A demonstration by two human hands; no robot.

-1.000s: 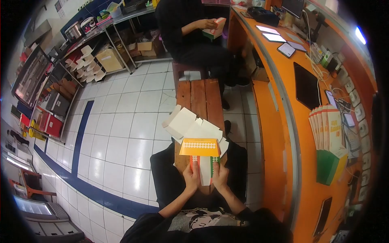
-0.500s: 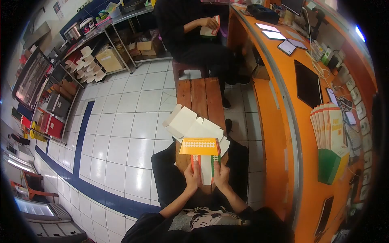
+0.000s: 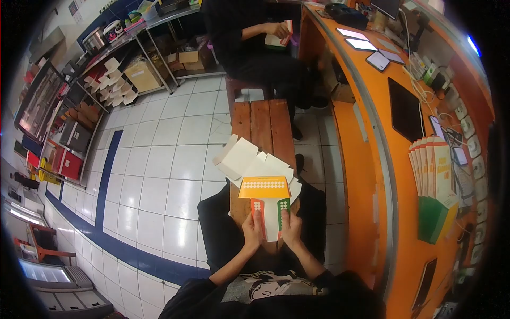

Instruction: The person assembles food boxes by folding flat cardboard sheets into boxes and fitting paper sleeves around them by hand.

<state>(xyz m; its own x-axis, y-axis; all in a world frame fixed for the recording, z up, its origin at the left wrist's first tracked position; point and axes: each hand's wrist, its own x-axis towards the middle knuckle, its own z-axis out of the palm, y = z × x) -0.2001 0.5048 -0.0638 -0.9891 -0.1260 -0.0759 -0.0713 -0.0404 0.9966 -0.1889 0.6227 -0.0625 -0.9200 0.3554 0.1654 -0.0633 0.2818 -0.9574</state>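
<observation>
My left hand (image 3: 253,229) grips the red side of a part-folded cardboard food box (image 3: 271,215), its thumb lying along the edge. On the green side, my right hand (image 3: 291,228) holds the same box in a matching pinch. A yellow panel (image 3: 264,187) with a row of white diamonds forms the far end of the box, and its white inside shows between my thumbs. Just beyond it, unfolded white cartons (image 3: 239,157) lie on the wooden bench (image 3: 261,125). The fingers under the box are hidden.
Across the bench sits a person in dark clothes, whose hand (image 3: 277,30) holds a similar carton (image 3: 287,34). On the orange counter (image 3: 366,101) at right are fanned printed cartons (image 3: 433,181), phones (image 3: 377,61) and a black tablet (image 3: 405,109). Stacked white cartons (image 3: 114,85) stand at left.
The yellow panel has shifted slightly away from me and looks tilted more. The red and green sides stand a little further apart, with more of the white inside showing.
</observation>
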